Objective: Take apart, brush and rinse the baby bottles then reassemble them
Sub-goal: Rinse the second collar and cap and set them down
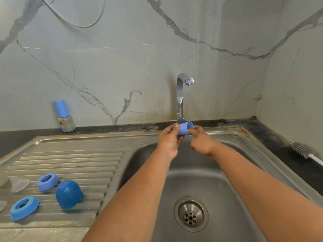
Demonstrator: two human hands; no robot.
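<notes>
The left hand [168, 142] and right hand [201, 143] both pinch the blue cap [185, 128] in their fingers, under the thin tap water [187, 102]. It could slip (wet plastic is slippery) and drop into the sink [227, 172].

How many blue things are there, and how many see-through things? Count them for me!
Blue caps: 3 (pale cap held under the tap, dark cap on the drainboard, cap on the standing bottle)
Blue rings: 2 ()
See-through teats: 2 (, the second cut off by the edge)
See-through bottle: 1
Total: 8
</notes>
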